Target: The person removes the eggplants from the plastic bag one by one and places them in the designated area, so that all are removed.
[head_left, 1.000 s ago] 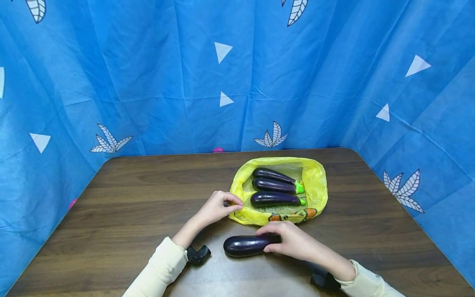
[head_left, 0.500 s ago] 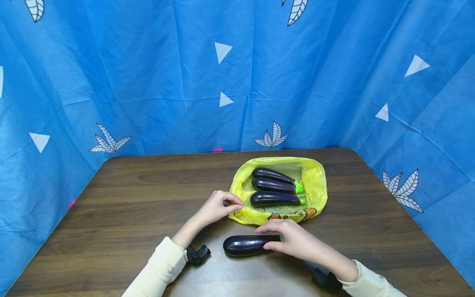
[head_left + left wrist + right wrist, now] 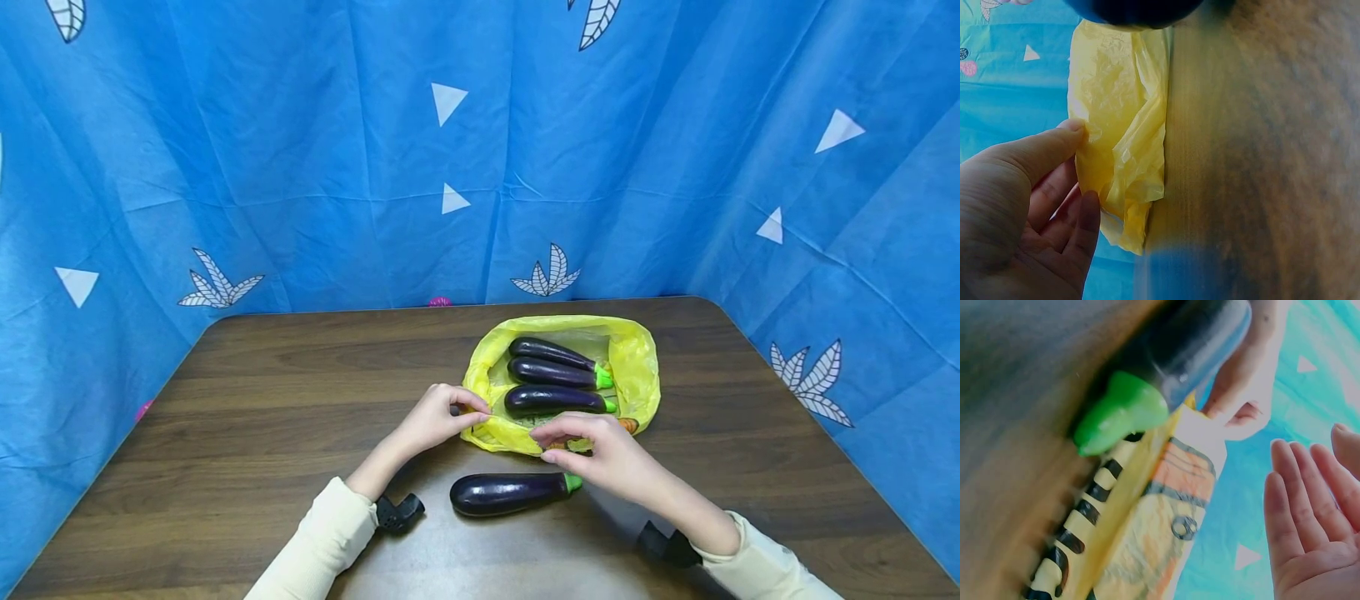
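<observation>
A yellow plastic bag [image 3: 636, 354] lies spread wide at the back of the table, with several dark purple eggplants [image 3: 555, 400] side by side inside. My left hand [image 3: 435, 421] pinches the bag's left rim between thumb and fingers; the left wrist view shows the thumb on the yellow plastic [image 3: 1122, 112]. One more eggplant [image 3: 506, 495] with a green stem end lies on the table in front of the bag. Above and behind its stem hovers my right hand [image 3: 611, 458], holding nothing. In the right wrist view its fingers [image 3: 1307, 512] are extended, apart from the eggplant's green cap [image 3: 1125, 409].
The brown wooden table [image 3: 300, 400] carries all of this. A blue patterned curtain [image 3: 337, 167] hangs behind and at both sides. Dark wrist devices [image 3: 399, 514] sit under both wrists.
My right hand has let go of the eggplant near its stem and moved up and right, toward the bag's front rim. The eggplant stays in place. My left hand has kept its pinch.
</observation>
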The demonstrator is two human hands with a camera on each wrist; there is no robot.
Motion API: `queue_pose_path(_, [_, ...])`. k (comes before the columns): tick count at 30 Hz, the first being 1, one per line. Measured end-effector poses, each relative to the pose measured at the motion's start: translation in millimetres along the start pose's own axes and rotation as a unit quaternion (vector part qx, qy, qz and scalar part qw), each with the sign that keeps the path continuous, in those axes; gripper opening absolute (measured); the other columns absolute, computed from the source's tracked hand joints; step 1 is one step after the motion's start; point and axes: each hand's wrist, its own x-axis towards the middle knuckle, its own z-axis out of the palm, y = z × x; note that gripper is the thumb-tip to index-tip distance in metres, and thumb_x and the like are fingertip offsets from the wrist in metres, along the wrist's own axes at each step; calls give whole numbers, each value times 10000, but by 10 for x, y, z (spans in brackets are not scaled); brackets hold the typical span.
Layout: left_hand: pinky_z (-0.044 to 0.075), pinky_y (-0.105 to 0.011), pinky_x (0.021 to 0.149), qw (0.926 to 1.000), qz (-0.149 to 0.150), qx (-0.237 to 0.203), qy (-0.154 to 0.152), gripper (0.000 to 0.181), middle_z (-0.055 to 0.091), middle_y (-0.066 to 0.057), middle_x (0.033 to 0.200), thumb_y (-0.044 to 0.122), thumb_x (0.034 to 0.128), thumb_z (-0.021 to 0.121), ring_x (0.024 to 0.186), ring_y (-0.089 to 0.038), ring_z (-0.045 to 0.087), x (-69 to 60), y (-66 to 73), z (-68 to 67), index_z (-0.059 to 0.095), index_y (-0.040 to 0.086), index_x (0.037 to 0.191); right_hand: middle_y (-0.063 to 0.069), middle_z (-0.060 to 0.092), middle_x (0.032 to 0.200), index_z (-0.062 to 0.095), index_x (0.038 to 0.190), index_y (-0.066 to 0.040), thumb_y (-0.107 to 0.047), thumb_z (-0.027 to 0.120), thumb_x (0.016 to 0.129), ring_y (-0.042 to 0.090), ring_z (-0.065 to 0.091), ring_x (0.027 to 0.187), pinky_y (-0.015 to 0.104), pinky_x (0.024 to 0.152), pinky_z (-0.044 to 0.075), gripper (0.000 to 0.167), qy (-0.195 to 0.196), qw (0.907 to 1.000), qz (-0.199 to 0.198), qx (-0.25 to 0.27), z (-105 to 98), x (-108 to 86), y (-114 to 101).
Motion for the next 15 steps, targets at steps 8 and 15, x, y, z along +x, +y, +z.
queue_pose_path(8, [490, -273, 677, 10000, 21, 15, 6, 35, 690, 58, 853, 98, 844, 704, 792, -59, 607, 4, 7, -2, 735, 96, 860, 15, 678, 986, 684, 1057, -100, -73, 688, 850, 136, 628, 912, 353, 752, 514, 208, 407, 9989, 204, 104, -136, 47, -10])
queue_pose_path(15, [489, -254, 671, 10000, 11, 7, 14, 35, 690, 54, 854, 95, 844, 703, 796, -62, 607, 1, 7, 6, 733, 91, 863, 29, 675, 1007, 675, 1064, -53, -23, 694, 833, 137, 636, 915, 355, 754, 514, 233, 647, 9966, 458, 209, -220, 96, 60])
